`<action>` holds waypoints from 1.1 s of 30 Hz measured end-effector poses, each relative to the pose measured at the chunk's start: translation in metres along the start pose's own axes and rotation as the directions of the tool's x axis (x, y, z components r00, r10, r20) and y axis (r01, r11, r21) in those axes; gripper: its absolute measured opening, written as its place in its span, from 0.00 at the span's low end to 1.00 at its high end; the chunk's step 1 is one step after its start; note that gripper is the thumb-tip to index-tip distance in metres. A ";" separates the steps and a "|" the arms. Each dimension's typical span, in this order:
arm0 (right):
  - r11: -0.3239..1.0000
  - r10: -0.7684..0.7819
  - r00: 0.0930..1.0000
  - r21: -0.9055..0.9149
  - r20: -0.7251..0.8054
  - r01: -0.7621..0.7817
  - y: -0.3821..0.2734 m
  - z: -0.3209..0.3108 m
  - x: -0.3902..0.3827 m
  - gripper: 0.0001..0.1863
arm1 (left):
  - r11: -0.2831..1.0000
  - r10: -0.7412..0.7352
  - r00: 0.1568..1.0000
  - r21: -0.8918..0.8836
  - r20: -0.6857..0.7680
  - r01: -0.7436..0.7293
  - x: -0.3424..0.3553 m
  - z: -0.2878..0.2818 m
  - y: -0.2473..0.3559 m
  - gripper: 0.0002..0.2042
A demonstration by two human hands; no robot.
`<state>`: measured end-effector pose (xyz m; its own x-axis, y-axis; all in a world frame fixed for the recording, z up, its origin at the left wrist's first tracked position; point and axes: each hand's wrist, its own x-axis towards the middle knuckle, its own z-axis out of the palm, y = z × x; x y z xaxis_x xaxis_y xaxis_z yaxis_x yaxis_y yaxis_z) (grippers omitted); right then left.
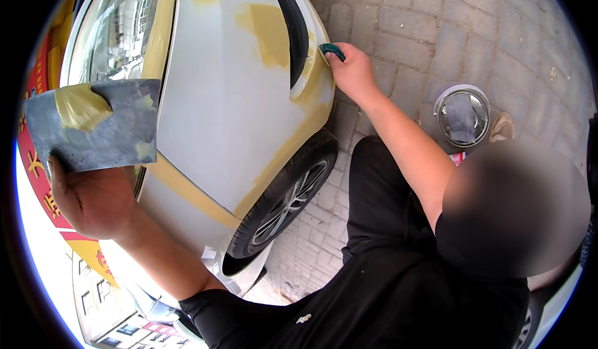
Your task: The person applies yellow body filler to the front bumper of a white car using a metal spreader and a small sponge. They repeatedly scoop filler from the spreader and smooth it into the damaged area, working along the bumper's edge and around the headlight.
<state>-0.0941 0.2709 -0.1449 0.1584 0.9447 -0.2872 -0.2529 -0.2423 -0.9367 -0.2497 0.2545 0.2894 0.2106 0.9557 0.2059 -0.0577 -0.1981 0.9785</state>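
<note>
My left hand (pixel 96 202) holds up a grey flat putty board (pixel 115 140) by its lower edge, the thumb on its face. A lump of yellow body filler (pixel 81 107) sits near the board's upper edge. My right hand (pixel 354 75) pinches a small dark green putty spreader (pixel 331 52). The spreader meets the rear corner of a white car (pixel 215 112), beside a dark lamp opening (pixel 290 28). Yellow filler (pixel 265 34) covers patches of the panel, the corner and the wheel arch edge.
The car's rear wheel (pixel 289 202) stands near my bent leg. On the brick paving (pixel 411 56), at right, is an open round tin (pixel 464 121) with a grey piece across its top, beside a beige shoe (pixel 502 126). A red and yellow banner (pixel 40 162) hangs far left.
</note>
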 end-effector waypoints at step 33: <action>0.961 -0.191 0.972 -0.177 0.137 0.213 -0.027 -0.022 0.008 0.12 | 0.978 -0.152 0.943 -0.093 0.297 0.187 0.003 0.027 -0.015 0.24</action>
<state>-0.0648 0.2798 -0.1262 0.0717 0.9947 -0.0731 -0.0407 -0.0703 -0.9967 -0.2222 0.2548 0.2756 0.4974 0.8661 0.0496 -0.1076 0.0049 0.9942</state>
